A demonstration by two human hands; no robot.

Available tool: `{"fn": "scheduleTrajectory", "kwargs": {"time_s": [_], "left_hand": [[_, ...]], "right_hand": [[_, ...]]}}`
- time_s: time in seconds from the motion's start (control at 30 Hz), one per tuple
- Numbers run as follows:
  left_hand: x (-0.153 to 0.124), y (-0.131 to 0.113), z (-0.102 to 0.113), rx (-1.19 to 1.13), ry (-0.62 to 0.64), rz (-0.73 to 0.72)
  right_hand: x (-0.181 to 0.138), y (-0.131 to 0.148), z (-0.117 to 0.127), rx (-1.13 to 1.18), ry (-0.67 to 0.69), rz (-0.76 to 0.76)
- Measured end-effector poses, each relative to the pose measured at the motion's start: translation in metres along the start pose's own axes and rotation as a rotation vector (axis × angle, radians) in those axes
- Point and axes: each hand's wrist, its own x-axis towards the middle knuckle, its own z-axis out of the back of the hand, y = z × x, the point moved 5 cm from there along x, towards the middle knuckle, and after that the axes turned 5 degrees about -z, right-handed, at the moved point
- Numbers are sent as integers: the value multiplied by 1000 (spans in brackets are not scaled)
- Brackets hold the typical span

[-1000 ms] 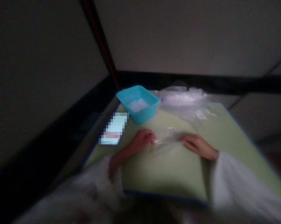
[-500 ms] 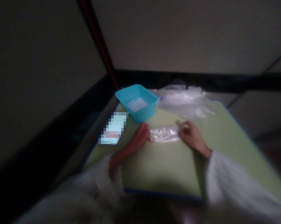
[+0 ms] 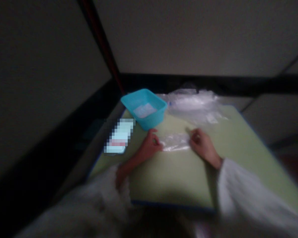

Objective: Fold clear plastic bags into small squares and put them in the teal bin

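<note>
Head view: dim and blurred, looking down at a green table (image 3: pixel 178 178) with a blue edge, set in a room corner.
Bag: small clear plastic bag (image 3: pixel 175 142) lies flat on the table, stretched between the two hands, near the table's middle.
Left hand: left hand (image 3: pixel 150 145) rests at the bag's left end, fingers curled, thumb and forefinger pinched together at the plastic's edge; the blur hides how firm the grip is.
Right hand: right hand (image 3: pixel 201 145) rests at the bag's right end, fingers bent inward and closed on the plastic's edge.
Sleeves: both forearms come in from below in white sleeves (image 3: pixel 240 191).
Tub: turquoise tub (image 3: pixel 145 108) stands beyond the left hand, near the far left corner, with something pale inside.
Pile: heap of clear plastic (image 3: pixel 196 105) lies at the far edge, just right of the tub, apart from the bag.
Card: pixelated pale rectangle (image 3: pixel 119 136) sits at the table's left edge, left of the left hand.
</note>
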Motion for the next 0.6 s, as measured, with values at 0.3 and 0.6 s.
{"fn": "scheduleTrajectory", "kwargs": {"time_s": [0.3,0.6], "left_hand": [[0,3,-1,-16,-2,10],[-2,-5,0,-16,-7,13]], "right_hand": [[-18,29,-16,-373,147,313],[-27,19,-33,-566,242,335]]}}
